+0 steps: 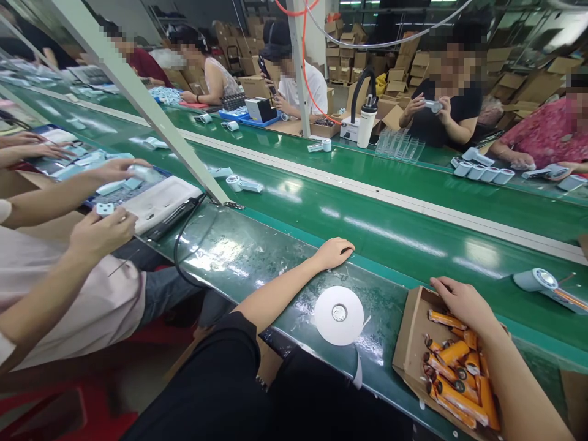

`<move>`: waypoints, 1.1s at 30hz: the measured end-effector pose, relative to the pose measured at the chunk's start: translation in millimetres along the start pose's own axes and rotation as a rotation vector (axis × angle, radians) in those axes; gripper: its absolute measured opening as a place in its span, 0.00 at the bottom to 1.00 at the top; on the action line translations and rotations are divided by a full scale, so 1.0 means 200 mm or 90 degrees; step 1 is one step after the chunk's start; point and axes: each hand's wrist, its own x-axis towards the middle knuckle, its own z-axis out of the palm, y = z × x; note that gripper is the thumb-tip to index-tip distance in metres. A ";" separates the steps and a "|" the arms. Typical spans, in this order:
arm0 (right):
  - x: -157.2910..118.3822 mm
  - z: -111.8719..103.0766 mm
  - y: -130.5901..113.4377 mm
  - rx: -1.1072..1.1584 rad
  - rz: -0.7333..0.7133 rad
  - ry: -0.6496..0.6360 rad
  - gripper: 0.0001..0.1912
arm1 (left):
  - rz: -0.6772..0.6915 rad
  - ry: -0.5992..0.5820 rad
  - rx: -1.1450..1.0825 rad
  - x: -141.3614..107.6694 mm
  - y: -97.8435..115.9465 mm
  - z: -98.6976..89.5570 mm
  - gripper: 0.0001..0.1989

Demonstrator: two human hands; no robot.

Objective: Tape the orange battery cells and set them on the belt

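My left hand [334, 253] rests palm down at the far edge of the green workbench [271, 251], beside the conveyor belt. Its fingers are loosely bent and nothing shows in them. My right hand [462, 301] lies over the far rim of a shallow cardboard box [404, 343], with fingers extended and holding nothing visible. Inside the box are several orange-wrapped batteries [454, 353] with wires. Between my arms lies a white roll of tape [321, 315] flat on the bench, its loose end hanging over the near edge.
A green conveyor belt [390, 226] carries several pale blue handheld fan parts; one fan housing [535, 280] with wires lies at right. Co-workers sit across it. At left, a neighbour's hands [98, 233] hold pale blue parts. A slanted metal post [151, 110] stands ahead left.
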 end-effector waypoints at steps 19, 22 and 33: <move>0.00 0.00 0.00 0.004 -0.001 -0.006 0.29 | 0.001 -0.003 0.005 0.00 -0.01 0.01 0.14; 0.00 0.00 0.00 0.004 -0.001 -0.007 0.29 | 0.003 -0.002 0.005 0.00 -0.01 0.01 0.14; 0.01 0.01 0.01 -0.001 0.000 -0.018 0.30 | 0.007 0.000 0.010 0.00 -0.01 0.01 0.13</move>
